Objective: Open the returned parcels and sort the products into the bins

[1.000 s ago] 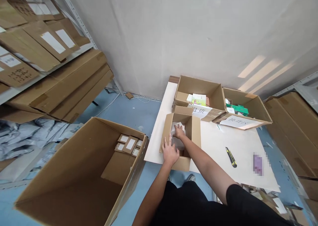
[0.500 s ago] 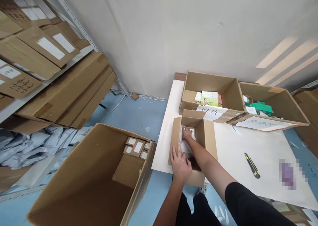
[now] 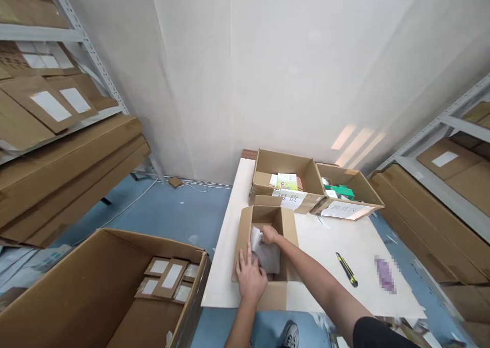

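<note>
A small open cardboard box stands at the near left edge of a white table. A white plastic-wrapped packet lies inside it. My left hand rests on the box's near left wall, fingers stretched out and touching the packet's edge. My right hand reaches into the box and its fingers are closed on the packet's far end.
Two open boxes with paper labels hold small items at the table's far end. A yellow-black utility knife lies right of the small box. A large open carton with small parcels stands on the blue floor at left. Shelves of flat cartons line both sides.
The camera has tilted up and shifted, showing more wall. My right hand has drawn slightly nearer inside the box, fingers curled on the packet. My left hand stays at the box's left wall.
</note>
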Available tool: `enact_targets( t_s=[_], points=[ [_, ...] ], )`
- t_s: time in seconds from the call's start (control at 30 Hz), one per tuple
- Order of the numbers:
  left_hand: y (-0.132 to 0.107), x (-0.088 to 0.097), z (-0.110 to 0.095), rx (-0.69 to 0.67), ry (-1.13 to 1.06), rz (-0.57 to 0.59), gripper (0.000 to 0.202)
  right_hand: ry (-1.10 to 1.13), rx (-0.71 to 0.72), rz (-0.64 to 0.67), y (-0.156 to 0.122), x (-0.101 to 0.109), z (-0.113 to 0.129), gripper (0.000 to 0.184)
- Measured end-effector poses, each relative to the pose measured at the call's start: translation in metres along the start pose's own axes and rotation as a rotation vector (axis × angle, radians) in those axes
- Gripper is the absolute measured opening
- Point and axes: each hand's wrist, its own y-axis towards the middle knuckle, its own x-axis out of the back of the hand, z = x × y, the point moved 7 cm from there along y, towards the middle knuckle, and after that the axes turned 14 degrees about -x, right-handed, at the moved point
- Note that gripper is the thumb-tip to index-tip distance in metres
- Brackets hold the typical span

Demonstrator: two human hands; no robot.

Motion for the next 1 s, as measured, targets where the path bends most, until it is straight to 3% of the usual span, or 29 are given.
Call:
enact_targets(
  t_s=[0.1,0.17,0.27,0.37,0.43,0.53,0.6,0.73,0.8,0.9,0.97,1.0],
  points=[
    [0.0,-0.001,0.002,0.027,-0.002,-0.033,0.063,0.153,0.017,-0.13,-0.036,0.059,-0.016,0.018],
    [0.001,-0.002,0.004,0.053,0.012,-0.031,0.059,0.352,0.07,-0.247,-0.069,0.105,-0.03,0.016],
    [0.003,-0.001,0.008,0.116,0.061,-0.002,0.05,0.593,0.138,-0.319,-0.122,0.161,-0.065,0.025],
    [0.005,0.005,0.017,0.192,0.096,0.034,0.055,0.743,0.083,-0.326,-0.168,0.196,-0.123,0.033],
    [0.008,0.009,0.026,0.208,0.093,0.066,0.058,0.824,0.016,-0.259,-0.189,0.202,-0.167,0.038],
    [0.011,0.013,0.044,0.187,0.059,0.126,0.059,0.9,-0.073,-0.214,-0.203,0.194,-0.227,0.046],
    [0.013,0.017,0.058,0.173,0.033,0.151,0.062,0.887,-0.107,-0.152,-0.195,0.176,-0.251,0.046],
    [0.016,0.029,0.08,0.173,0.048,0.158,0.07,0.687,-0.173,-0.006,-0.151,0.122,-0.262,0.045],
    [0.018,0.034,0.083,0.17,0.074,0.174,0.064,0.496,-0.308,0.002,-0.129,0.091,-0.268,0.057],
    [0.016,0.036,0.079,0.175,0.066,0.176,0.052,0.223,-0.641,-0.059,-0.116,0.044,-0.288,0.098],
    [0.012,0.034,0.076,0.203,0.045,0.152,0.048,0.14,-0.761,-0.13,-0.119,0.014,-0.294,0.105],
    [0.009,0.032,0.075,0.225,0.035,0.148,0.047,0.121,-0.753,-0.163,-0.121,-0.002,-0.294,0.101]
  ],
)
